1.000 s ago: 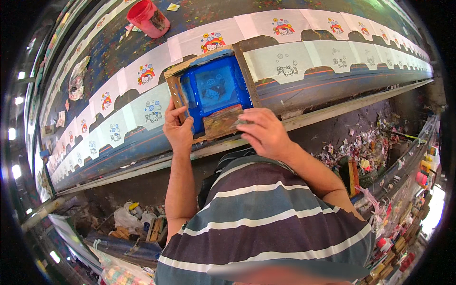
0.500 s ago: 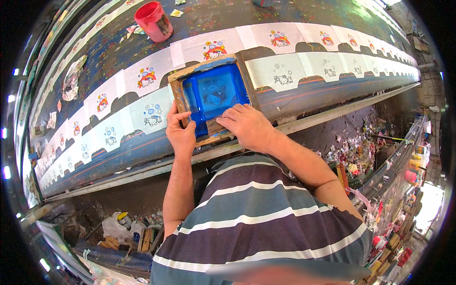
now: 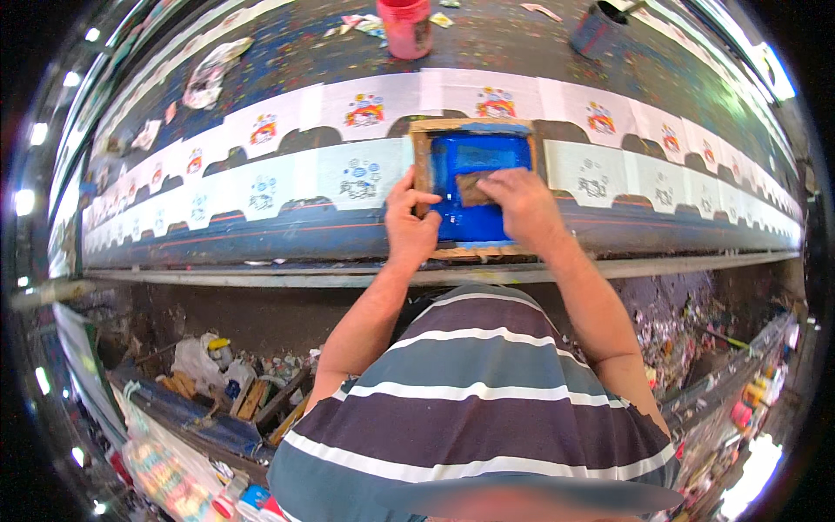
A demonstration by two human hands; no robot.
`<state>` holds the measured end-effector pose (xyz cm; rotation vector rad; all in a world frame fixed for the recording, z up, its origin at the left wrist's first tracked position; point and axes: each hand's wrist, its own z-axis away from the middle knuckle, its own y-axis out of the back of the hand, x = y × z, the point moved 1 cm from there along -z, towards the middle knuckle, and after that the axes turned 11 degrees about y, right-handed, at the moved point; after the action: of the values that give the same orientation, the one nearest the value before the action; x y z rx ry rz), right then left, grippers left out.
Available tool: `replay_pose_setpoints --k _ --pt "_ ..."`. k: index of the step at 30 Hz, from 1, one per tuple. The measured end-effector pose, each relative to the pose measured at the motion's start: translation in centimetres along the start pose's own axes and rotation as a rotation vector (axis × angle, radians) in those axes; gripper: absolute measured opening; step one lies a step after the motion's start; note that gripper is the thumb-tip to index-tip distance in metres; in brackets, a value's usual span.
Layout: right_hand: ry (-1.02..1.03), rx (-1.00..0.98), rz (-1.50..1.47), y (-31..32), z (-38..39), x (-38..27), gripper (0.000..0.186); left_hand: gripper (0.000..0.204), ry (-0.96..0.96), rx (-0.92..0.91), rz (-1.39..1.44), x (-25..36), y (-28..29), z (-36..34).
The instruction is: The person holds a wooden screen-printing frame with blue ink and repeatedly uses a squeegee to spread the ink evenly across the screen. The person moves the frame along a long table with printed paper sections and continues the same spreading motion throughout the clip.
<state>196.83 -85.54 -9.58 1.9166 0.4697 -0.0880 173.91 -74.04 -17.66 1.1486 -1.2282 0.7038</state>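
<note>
A wooden-framed printing screen (image 3: 530, 139), its mesh coated in wet blue ink (image 3: 474, 228), rests on a row of white cloth pieces at the table's near side. My left hand (image 3: 412, 224) grips the frame's left rail, thumb and fingers bent round it. In my right hand (image 3: 529, 209) is a brown squeegee (image 3: 472, 189), pinched at its right end and set on the mesh about midway. The piece left of the frame bears a cartoon print (image 3: 358, 180) with blue parts. To the right, a print (image 3: 592, 180) shows dark outlines only. The cloth beneath the screen is hidden.
Behind the screen runs another row of pieces with multicoloured prints (image 3: 496, 103). A pink-red bucket (image 3: 406, 30) and a dark pot (image 3: 598, 30) stand farther back. A crumpled rag (image 3: 216, 74) lies back left. A rail (image 3: 330, 277) edges the table; litter covers the floor below.
The squeegee in my right hand has moved from the screen's near end to its middle. My left hand stays on the frame. The whole view has turned and shifted.
</note>
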Motion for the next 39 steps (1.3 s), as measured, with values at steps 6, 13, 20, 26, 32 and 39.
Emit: replay_pose_setpoints --k 6,13,20,26,32,39 --pt "-0.003 0.050 0.041 0.7 -4.8 4.2 0.045 0.029 0.047 -0.035 -0.057 0.2 -0.2 0.1" --pt "0.006 -0.009 -0.018 0.4 -3.1 1.9 0.046 0.026 0.034 -0.017 -0.011 0.3 -0.3 0.3" --pt "-0.004 -0.078 -0.019 0.8 1.6 -4.5 0.045 0.027 -0.001 -0.032 -0.055 0.9 -0.1 0.1" --pt "-0.047 -0.088 -0.112 1.7 3.2 -7.2 0.045 0.028 -0.024 -0.022 -0.046 0.5 -0.2 0.2" --pt "-0.150 0.176 -0.177 2.5 6.4 -6.5 0.046 0.028 -0.050 -0.015 -0.070 1.4 0.3 -0.3" --pt "-0.553 0.557 -0.372 3.3 13.0 -2.7 0.031 0.032 -0.122 -0.023 -0.064 5.4 -2.4 1.0"
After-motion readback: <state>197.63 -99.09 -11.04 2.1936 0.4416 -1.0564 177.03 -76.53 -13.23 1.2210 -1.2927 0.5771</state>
